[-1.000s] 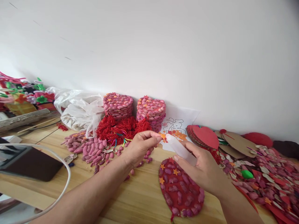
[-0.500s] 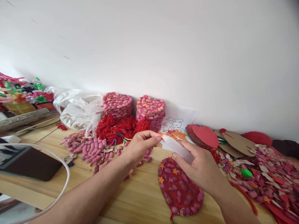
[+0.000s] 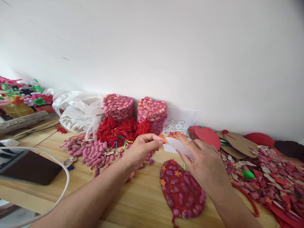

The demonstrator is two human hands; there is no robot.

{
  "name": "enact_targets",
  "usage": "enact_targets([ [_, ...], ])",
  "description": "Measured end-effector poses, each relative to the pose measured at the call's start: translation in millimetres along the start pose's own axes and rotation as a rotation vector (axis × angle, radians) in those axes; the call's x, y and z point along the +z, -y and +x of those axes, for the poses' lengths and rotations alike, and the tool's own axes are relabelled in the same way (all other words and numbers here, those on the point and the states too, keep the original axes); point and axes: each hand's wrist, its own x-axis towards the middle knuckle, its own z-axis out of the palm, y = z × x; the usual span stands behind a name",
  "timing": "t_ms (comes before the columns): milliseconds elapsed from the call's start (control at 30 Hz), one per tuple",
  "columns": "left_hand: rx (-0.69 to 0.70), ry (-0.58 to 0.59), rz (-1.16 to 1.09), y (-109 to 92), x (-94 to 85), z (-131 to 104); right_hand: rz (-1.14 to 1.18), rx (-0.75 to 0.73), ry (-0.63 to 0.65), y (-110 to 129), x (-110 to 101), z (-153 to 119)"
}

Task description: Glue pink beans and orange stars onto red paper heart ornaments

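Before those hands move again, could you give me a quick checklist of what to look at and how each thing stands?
1. Left hand has the orange star at its fingertips: ok.
2. Right hand grips the whitish translucent piece: ok.
3. Star and whitish piece actually touching: cannot tell; they overlap in this view.
4. Peanut-covered oval lies flat on the table: ok.
5. Oval's whole edge in view: not ok; the right hand hides some of it.
6. More stars lie close to the hands, on the printed sheet: ok.
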Motion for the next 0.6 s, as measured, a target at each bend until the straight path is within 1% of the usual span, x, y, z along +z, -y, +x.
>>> enact_targets([
  [67,-0.028,0.036,-0.05,-2.6,0.9,-1.6,0.023,0.036,-0.031,-2.5,1.0,-0.1],
  [100,-0.04,0.058,-0.076,-4.0,1.5,-2.5,0.081,0.061,-0.043,-3.4,1.2,0.0],
  [200,-0.055,0.113,-0.124,-7.7,3.9,-5.3,0.339,0.166,-0.052,-3.0,-0.5,1.6],
  [267,-0.063,0.127,-0.123,-9.3,5.2,-7.0,0.499,0.274,-0.015,-0.4,-3.4,3.8],
  [333,-0.074,0.138,-0.102,-9.8,5.5,-8.3,0.637,0.394,0.045,2.2,-6.6,6.0],
  [400,-0.08,0.164,-0.073,-9.6,4.7,-9.2,0.774,0.477,0.105,3.5,-8.8,7.6],
  [533,-0.073,0.198,0.002,-9.2,2.7,-10.1,0.981,0.542,0.129,2.2,-9.3,9.0],
  [600,-0.043,0.199,0.099,-10.1,3.2,-11.5,1.06,0.583,0.122,1.1,-10.1,9.8],
])
